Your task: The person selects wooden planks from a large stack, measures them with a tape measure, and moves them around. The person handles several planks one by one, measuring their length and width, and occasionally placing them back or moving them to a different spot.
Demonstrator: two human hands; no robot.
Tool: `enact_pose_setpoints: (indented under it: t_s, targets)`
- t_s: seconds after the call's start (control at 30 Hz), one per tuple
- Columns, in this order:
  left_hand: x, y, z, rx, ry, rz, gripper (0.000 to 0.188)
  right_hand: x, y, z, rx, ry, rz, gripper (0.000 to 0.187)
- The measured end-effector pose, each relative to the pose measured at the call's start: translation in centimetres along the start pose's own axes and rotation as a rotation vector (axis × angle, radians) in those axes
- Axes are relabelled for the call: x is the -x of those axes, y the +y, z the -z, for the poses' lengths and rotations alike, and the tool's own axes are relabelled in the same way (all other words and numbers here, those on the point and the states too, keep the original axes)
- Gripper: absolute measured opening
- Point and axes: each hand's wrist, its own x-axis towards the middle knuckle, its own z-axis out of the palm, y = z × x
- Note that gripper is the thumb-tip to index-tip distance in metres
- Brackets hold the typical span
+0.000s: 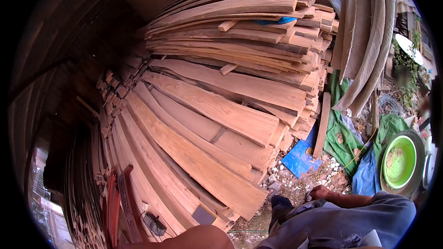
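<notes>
One green bowl (399, 162) — scraps inside — sits right of the right hand (321, 192).

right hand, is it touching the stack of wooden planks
Apart. The head view shows the right hand down by the person's own trouser leg, with a strip of rubble-strewn ground between it and the nearest plank ends of the stack of wooden planks.

Left hand out of frame past bare forearm (198, 239) at near edge, right hand (321, 192) half hidden behind blue-trousered knee, fingers unreadable, far-right yard clutter blurred, dark left wall indistinct.
</notes>
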Motion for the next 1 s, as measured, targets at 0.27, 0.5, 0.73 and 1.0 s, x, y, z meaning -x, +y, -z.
enact_pose_setpoints:
  t_s: [0.27,0.5,0.73,1.0]
  targets:
    - [21.2,-1.7,5.8,-0.274,0.31,1.024,0.039,-0.8,-6.7,1.8,-0.925,-0.067,-0.07,0.022]
    - [41.7,10.1,7.1,0.052,0.061,2.185,0.039,-8.6,-20.1,7.8,-0.442,0.485,0.257,0.03]
    - [45.7,1.3,7.1,0.285,0.113,2.352,0.045,-14.3,-34.4,16.8,0.386,0.831,0.251,0.05]
    - [56.6,-10.1,6.0,0.349,0.718,2.383,0.066,-25.1,-34.8,24.9,0.761,0.956,0.448,0.047]
